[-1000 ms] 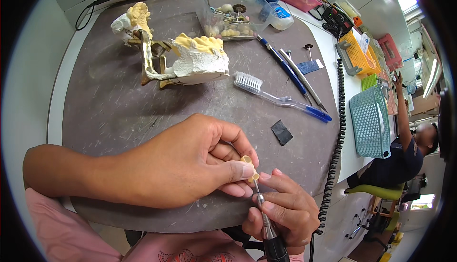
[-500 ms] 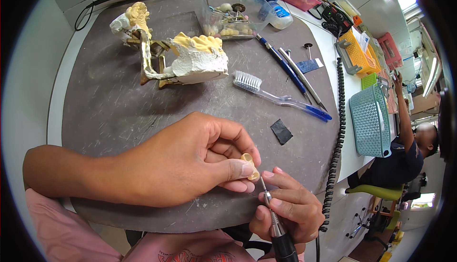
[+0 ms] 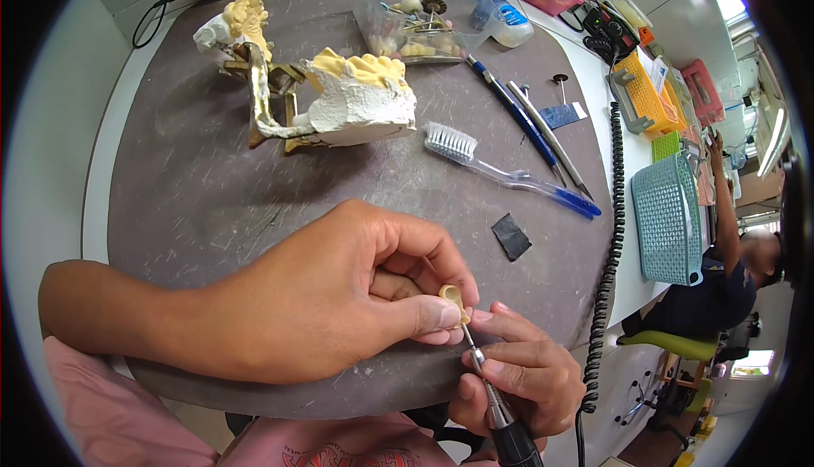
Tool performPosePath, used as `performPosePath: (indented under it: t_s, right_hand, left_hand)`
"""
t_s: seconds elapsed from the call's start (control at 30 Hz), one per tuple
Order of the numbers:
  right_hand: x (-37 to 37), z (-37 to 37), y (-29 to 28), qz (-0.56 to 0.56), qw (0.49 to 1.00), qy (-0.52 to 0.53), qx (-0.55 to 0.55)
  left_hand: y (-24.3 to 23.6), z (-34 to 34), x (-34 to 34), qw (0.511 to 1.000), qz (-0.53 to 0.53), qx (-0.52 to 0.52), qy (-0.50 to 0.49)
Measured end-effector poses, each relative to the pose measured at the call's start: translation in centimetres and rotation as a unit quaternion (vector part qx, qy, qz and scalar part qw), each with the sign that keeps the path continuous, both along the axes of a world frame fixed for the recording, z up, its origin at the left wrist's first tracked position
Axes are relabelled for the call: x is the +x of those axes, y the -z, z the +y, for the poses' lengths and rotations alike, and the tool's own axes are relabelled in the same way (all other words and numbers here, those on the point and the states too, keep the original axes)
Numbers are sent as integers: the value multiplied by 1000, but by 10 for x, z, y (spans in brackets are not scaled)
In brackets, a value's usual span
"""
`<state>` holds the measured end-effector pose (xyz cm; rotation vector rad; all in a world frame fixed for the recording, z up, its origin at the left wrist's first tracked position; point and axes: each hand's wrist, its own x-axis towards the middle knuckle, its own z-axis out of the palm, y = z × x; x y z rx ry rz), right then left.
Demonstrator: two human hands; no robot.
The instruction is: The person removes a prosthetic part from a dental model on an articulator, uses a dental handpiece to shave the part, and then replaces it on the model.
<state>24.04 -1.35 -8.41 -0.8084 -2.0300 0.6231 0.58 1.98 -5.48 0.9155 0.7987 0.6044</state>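
Between thumb and fingers, my left hand (image 3: 373,297) pinches a small cream dental bridge (image 3: 453,295), one hollow crown opening showing upward. My right hand (image 3: 526,365) grips a dental handpiece (image 3: 496,403) with a silver nose and black body, held like a pen. Its thin bur (image 3: 468,335) meets the lower end of the bridge, close to my left thumb tip. Part of the bridge is hidden under that thumb. Beyond my hands, a plaster dental model (image 3: 360,98) with yellow teeth rests on a metal articulator (image 3: 259,98).
A toothbrush (image 3: 509,174), a blue pen (image 3: 517,119), a silver pencil-like tool (image 3: 551,140) and a dark square piece (image 3: 510,237) lie on the grey mat. Behind stands a clear box (image 3: 424,55) of small parts. A coiled cord (image 3: 616,212) runs along the right, near a blue basket (image 3: 667,221); a co-worker (image 3: 729,272) sits beyond.
The bridge has turned in my left fingers, so one crown opening now faces up. The bur has come up against its lower end. The view has shifted slightly.
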Motion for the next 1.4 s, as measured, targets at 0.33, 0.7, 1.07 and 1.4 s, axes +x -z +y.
performPosePath:
  t_s: [0.33,0.7,1.07,1.4]
  right_hand:
    - [-1,0,-3,-10,1000,2,5]
    - [5,2,4,43,999,-24,-5]
    - [-3,5,-2,25,999,20,-16]
    - [68,35,-23,222,941,75,-243]
  left_hand:
    - [0,-1,1,1000,-3,-13,-12]
    - [2,-6,3,999,-2,26,-35]
    - [4,-9,6,997,20,61,-35]
    - [18,-15,-9,504,360,785,19]
